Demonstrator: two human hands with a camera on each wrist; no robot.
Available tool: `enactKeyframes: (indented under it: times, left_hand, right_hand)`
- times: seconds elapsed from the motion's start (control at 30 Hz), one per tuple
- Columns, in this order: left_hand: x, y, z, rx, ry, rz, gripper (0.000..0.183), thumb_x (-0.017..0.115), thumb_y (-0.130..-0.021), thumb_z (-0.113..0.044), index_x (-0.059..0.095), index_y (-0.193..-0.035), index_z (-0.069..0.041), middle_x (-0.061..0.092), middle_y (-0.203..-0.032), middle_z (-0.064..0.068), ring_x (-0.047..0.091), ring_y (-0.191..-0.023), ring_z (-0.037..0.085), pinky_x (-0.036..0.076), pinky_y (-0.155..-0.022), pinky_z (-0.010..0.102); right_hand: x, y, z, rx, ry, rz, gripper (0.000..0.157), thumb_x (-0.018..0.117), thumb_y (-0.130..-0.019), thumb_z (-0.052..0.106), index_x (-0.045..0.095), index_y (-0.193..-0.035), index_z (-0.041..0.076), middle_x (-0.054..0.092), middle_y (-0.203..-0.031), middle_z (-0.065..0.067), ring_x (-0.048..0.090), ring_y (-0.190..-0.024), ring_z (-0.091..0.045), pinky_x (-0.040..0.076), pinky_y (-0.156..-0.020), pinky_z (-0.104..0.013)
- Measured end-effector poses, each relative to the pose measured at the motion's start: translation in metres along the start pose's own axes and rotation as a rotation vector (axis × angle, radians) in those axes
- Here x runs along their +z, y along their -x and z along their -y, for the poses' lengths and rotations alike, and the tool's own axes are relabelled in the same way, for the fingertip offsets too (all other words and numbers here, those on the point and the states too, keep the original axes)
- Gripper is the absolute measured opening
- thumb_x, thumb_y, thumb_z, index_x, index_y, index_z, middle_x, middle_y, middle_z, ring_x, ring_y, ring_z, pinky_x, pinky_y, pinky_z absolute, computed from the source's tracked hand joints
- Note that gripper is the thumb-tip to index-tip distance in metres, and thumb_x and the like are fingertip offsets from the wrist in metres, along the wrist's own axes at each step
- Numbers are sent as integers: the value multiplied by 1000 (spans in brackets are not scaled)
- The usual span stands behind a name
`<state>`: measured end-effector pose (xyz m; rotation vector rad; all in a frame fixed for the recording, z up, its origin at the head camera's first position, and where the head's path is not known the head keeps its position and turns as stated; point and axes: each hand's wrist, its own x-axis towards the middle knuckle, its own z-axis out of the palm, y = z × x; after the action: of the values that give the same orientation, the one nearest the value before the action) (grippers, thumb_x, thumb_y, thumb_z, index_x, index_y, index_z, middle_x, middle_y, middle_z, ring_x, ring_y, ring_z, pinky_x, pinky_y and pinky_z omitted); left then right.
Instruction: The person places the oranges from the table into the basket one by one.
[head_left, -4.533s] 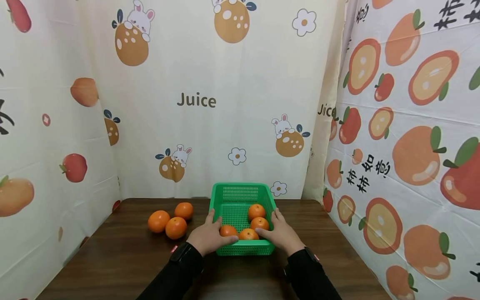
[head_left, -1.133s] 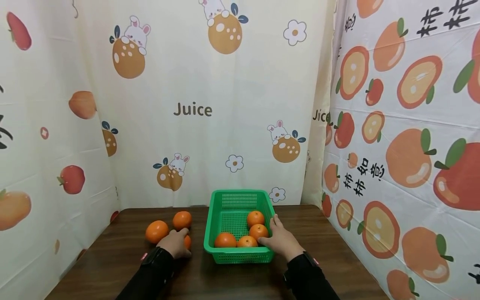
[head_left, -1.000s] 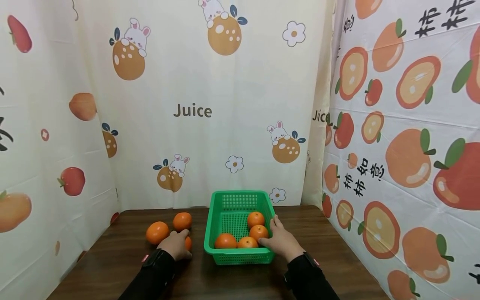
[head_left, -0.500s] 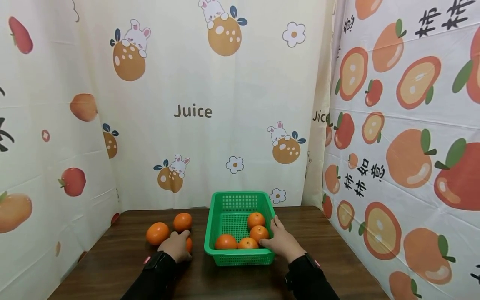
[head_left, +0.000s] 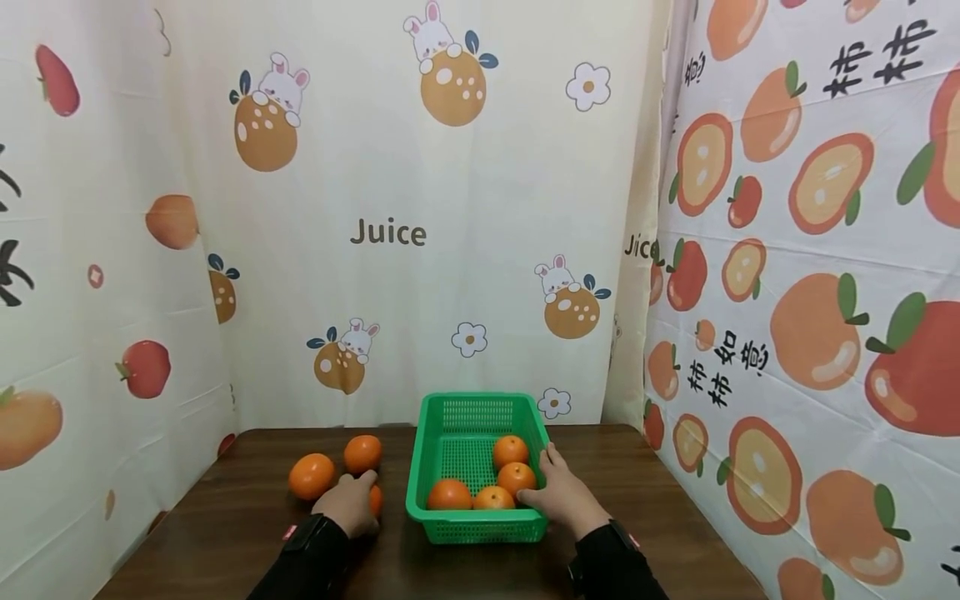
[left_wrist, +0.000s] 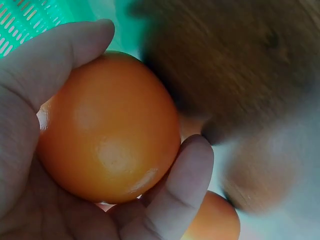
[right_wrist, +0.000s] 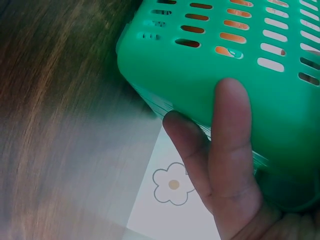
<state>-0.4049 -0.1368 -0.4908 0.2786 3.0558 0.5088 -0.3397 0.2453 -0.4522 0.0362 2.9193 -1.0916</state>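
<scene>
My left hand (head_left: 345, 504) is at the left of the table, its thumb and fingers curled round an orange (left_wrist: 110, 130) that fills much of the left wrist view. From the head it is mostly hidden behind that hand. Two more oranges lie just beyond, one (head_left: 312, 476) to the left and another (head_left: 363, 454) farther back. My right hand (head_left: 566, 492) holds the right wall of a green plastic basket (head_left: 480, 517), thumb over the rim near the front corner. In the right wrist view, its straight fingers (right_wrist: 231, 125) lie along the slotted outside. Several oranges (head_left: 493, 498) sit inside.
The dark wooden table (head_left: 420, 575) ends at a cream curtain (head_left: 480, 275) behind the basket. Fruit-printed cloth (head_left: 750, 375) closes off the right side, and similar cloth (head_left: 90, 417) hangs on the left.
My left hand has left the basket's left rim and moved left to grip an orange in the loose group. My right hand stays on the basket. The head view has tilted up slightly.
</scene>
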Motion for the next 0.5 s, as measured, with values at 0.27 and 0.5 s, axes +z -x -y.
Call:
enactKeyframes:
  times: [0.27, 0.5]
  left_hand:
    - [1, 2, -4, 17, 7, 6, 84, 96, -69, -22, 60, -145, -13, 63, -120, 25, 61, -86, 30, 56, -76, 55]
    - [2, 5, -1, 24, -5, 18, 85, 96, -69, -26, 60, -146, -14, 63, -123, 26, 62, -87, 31, 56, -76, 55]
  right_hand:
    - [0, 2, 2, -12, 18, -10, 98, 78, -94, 41, 26, -168, 1, 11, -179, -18, 61, -117, -38, 52, -65, -39]
    - [1, 3, 1, -1, -19, 11, 97, 78, -95, 37, 24, -168, 1, 8, -180, -17, 66, -95, -29, 54, -56, -38]
